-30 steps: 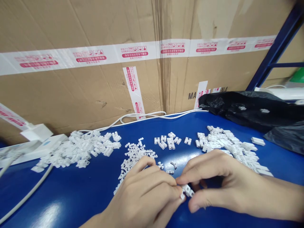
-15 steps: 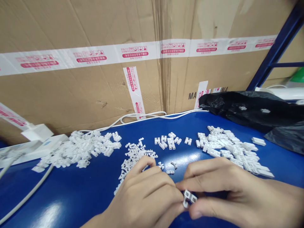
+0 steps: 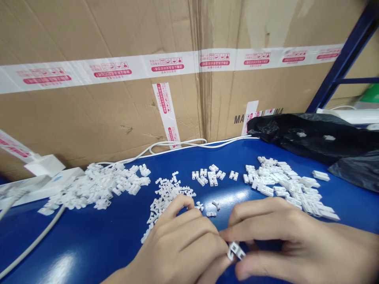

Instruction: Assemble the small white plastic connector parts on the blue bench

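Note:
A small white plastic piece with square openings [image 3: 236, 250] is pinched between my two hands near the bottom of the view. My left hand [image 3: 183, 244] is closed on its left side, the fingertips partly hidden behind the curled fingers. On the right, my right hand [image 3: 275, 236] grips the piece between thumb and fingers. Just beyond my left hand lies a pile of tiny white clips [image 3: 168, 195], with a few loose clips [image 3: 211, 214] beside it. Several H-shaped white pieces [image 3: 213, 175] lie farther back.
White parts are heaped at left [image 3: 97, 185], and joined white blocks [image 3: 287, 183] at right. A power strip [image 3: 59, 179] with cables, a cardboard box [image 3: 127, 106] and a black plastic bag [image 3: 304, 138] border the blue table [image 3: 97, 244].
The held white piece has tilted and turned slightly between my fingers. Both hands stay nearly in place, and the camera view has shifted very little.

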Demonstrator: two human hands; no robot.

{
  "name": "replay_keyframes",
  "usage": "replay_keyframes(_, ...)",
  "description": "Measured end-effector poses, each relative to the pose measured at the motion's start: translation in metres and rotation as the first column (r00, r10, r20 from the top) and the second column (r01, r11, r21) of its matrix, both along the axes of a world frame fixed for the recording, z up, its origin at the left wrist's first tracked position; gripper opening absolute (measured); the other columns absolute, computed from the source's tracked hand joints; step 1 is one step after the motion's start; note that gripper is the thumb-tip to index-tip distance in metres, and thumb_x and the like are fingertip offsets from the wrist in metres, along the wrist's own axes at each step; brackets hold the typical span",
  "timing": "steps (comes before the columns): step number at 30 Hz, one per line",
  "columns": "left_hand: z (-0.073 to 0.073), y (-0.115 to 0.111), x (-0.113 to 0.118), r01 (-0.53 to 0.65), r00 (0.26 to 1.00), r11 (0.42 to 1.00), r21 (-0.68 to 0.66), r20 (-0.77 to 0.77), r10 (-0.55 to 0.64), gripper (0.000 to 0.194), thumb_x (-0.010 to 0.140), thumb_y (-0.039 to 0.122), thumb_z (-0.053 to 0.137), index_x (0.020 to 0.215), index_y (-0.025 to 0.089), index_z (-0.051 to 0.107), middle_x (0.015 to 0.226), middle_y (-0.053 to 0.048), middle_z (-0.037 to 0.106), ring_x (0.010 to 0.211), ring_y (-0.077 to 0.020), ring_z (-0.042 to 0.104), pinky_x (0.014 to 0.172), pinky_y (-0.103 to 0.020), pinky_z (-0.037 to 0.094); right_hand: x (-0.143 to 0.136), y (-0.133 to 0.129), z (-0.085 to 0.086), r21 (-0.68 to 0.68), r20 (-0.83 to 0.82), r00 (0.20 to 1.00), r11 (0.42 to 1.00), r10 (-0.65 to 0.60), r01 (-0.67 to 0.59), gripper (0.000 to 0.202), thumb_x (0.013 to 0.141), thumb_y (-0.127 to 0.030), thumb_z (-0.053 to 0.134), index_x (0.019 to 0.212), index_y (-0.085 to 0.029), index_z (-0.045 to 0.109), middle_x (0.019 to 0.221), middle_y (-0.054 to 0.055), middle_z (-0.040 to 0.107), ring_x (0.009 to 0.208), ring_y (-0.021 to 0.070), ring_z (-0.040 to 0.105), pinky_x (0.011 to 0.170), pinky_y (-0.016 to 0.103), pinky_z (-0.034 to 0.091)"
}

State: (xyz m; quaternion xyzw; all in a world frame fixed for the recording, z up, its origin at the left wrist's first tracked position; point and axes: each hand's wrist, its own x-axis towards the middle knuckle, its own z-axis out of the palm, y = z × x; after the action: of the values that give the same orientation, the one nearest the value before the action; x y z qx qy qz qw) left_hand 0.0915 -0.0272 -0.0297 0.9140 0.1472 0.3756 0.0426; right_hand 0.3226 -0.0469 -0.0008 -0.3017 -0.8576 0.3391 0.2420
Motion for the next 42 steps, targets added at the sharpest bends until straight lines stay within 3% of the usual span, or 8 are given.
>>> replay_keyframes(12,0.0,-0.001,0.002,-0.012,1.0,1.0,0.024,0.006,0.012,0.018,0.092,0.006,0.061,0.08,0.019,0.062,0.069,0.003,0.067,0.057,-0.0117,0.055,0.075,-0.036,0.046,0.005,-0.002,-0.009,0.103,-0.017,0.999,0.994,0.049,-0.047,0.034,0.094,-0.026,0.07,0.128,-0.021,0.072,0.094,0.006,0.072,0.083,0.0139,0.07,0.075,0.02,0.056)
replay_keyframes(27,0.0,-0.001,0.001,-0.01,1.0,1.0,0.012,0.014,0.01,0.015,0.093,0.007,0.06,0.085,0.02,0.063,0.069,0.003,0.069,0.058,-0.0119,0.058,0.079,-0.036,0.047,0.004,-0.004,-0.007,0.142,-0.004,0.999,0.989,0.032,-0.031,0.033,0.096,-0.028,0.068,0.128,-0.021,0.072,0.094,0.007,0.074,0.084,0.0155,0.072,0.075,0.021,0.057)
replay_keyframes(30,0.001,-0.001,0.001,-0.031,0.999,1.0,0.003,0.025,0.031,0.016,0.092,0.006,0.061,0.085,0.021,0.063,0.071,0.003,0.07,0.059,-0.012,0.06,0.081,-0.036,0.048,0.003,-0.005,-0.01,0.188,-0.027,1.0,0.982,-0.009,0.014,0.032,0.096,-0.03,0.068,0.127,-0.021,0.072,0.092,0.007,0.074,0.082,0.0151,0.072,0.074,0.021,0.057)
replay_keyframes(36,0.004,-0.002,0.003,-0.13,0.99,0.991,-0.026,0.057,0.131,0.018,0.088,0.004,0.063,0.08,0.02,0.06,0.069,0.005,0.069,0.057,-0.011,0.061,0.082,-0.036,0.047,-0.002,-0.005,-0.02,0.298,-0.131,0.973,0.929,-0.189,0.221,0.023,0.097,-0.035,0.067,0.11,-0.02,0.078,0.085,0.007,0.074,0.075,0.0164,0.071,0.069,0.024,0.058)
replay_keyframes(42,0.005,-0.002,0.003,-0.157,0.987,0.988,0.007,0.034,0.156,0.019,0.089,0.007,0.064,0.077,0.021,0.059,0.068,0.006,0.069,0.056,-0.0105,0.061,0.081,-0.036,0.047,-0.001,-0.006,-0.016,0.298,-0.073,0.982,0.935,-0.176,0.19,0.021,0.097,-0.031,0.065,0.111,-0.02,0.076,0.083,0.006,0.072,0.074,0.0154,0.068,0.07,0.023,0.056)
